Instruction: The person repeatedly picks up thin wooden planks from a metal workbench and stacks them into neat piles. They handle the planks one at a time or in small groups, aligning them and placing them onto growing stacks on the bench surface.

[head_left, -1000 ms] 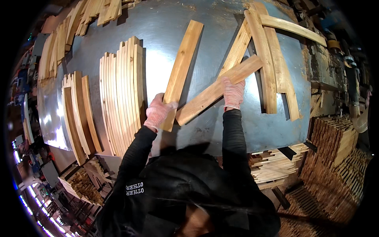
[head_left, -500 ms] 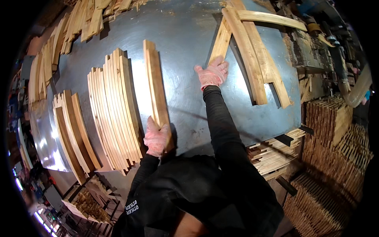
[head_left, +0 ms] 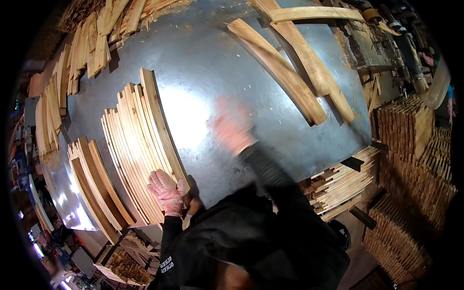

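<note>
**Stave set against the row, other hand over bare metal**

The left hand point(head_left: 166, 192), in a pale work glove, lies on the near end of a curved wooden stave point(head_left: 162, 126). Its fingers are spread flat over the wood, pressing rather than gripping. The stave stands on edge as the rightmost piece of a fanned row point(head_left: 128, 159) of like staves, touching its neighbour along its length, on the grey metal tabletop point(head_left: 203, 63).

The right hand point(head_left: 232, 126) is blurred above the bare middle of the tabletop, well apart from the row. It seems to carry nothing, but how far it is open cannot be told.

Left of the row lies a smaller bundle point(head_left: 94, 186) of staves, and more lie along the far left edge point(head_left: 82, 48). At the far right of the tabletop several long staves point(head_left: 295, 72) lie crossed over one another. Beyond the right edge, stacks of short wood point(head_left: 415, 145) stand on the floor.
</note>
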{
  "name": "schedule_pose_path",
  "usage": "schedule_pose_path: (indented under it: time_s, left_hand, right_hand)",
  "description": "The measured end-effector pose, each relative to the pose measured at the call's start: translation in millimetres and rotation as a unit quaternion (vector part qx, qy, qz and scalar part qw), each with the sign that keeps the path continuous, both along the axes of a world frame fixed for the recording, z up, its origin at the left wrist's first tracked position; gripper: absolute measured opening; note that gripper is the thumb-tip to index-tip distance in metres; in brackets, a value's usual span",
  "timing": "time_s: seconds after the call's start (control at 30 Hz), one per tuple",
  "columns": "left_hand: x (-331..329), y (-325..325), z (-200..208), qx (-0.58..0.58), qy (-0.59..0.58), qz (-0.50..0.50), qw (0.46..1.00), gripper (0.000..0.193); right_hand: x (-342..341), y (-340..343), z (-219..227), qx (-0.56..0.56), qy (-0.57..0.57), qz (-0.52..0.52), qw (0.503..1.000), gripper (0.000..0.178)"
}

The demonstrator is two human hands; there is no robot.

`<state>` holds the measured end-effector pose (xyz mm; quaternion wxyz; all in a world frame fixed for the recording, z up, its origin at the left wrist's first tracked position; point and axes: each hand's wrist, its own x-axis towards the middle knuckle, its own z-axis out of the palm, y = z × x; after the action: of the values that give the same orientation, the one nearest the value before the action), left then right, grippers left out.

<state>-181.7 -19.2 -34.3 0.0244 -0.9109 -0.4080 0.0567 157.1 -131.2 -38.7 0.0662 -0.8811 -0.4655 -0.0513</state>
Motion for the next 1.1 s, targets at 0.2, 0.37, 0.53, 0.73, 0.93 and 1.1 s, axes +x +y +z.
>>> schedule_pose_path:
  time_s: [0.2, 0.37, 0.53, 0.73, 0.93, 1.1]
  left_hand:
    - [80, -11, 28, -0.076, -0.176, -0.065, 0.979, 0.087]
    - [186, -48, 29, -0.66, -0.37, 0.138, 0.639, 0.072]
    - [252, -25, 43, -0.725, -0.218, 0.253, 0.602, 0.063]
    - [218, -28, 0, -0.616, -0.36, 0.135, 0.688, 0.067]
    - [178, -22, -9, -0.558, -0.291, 0.273, 0.728, 0.06]
    - [171, -6, 14, -0.647, -0.368, 0.322, 0.585, 0.051]
  right_hand:
    - [213, -118, 28, -0.078, 0.175, -0.264, 0.945, 0.093]
    - [149, -67, 62, 0.039, 0.61, -0.172, 0.773, 0.062]
    - [119, -34, -8, 0.261, 0.554, 0.015, 0.791, 0.052]
    - [60, 22, -19, -0.099, 0.386, 0.055, 0.916, 0.076]
    - [207, 100, 47, -0.081, -0.125, 0.083, 0.985, 0.087]
    - [336, 154, 84, -0.347, 0.014, 0.019, 0.937, 0.107]
